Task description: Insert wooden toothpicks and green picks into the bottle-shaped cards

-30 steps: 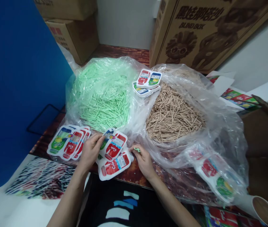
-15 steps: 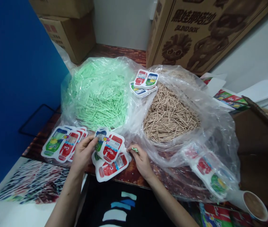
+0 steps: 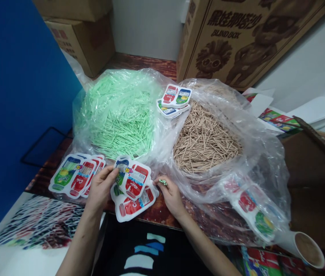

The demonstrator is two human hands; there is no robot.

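The table (image 3: pixel 151 63) here is a dark reddish wood-grain thing, with a big printed carton (image 3: pixel 219 42) at the back, smaller cartons (image 3: pixel 96 48) stacked at the far left and a blue panel (image 3: pixel 15 96) along the left side. Two open clear plastic bags take up the middle: green sticks (image 3: pixel 122 124) in the left one, brown sticks (image 3: pixel 208 145) in the right one. Down at the near edge, the left hand (image 3: pixel 100 188) has thumb and fingers pinched on the left edge of a jar-shaped pack (image 3: pixel 136 180) with red and green printing, which sits partly over a second pack (image 3: pixel 130 208). The right hand (image 3: pixel 170 193) is just to the right of those, fingers curled in around a little bunch of green sticks (image 3: pixel 162 182), only the ends poking out. Its fingertips are right by the pack's edge; can't tell if they're touching it. Off to the left there's an overlapping pile of similar packs (image 3: pixel 74 176), plus a few more packs (image 3: pixel 176 97) sitting between the two bags. Over on the right, a paper cup (image 3: pixel 308 250) is lying tipped toward the camera.
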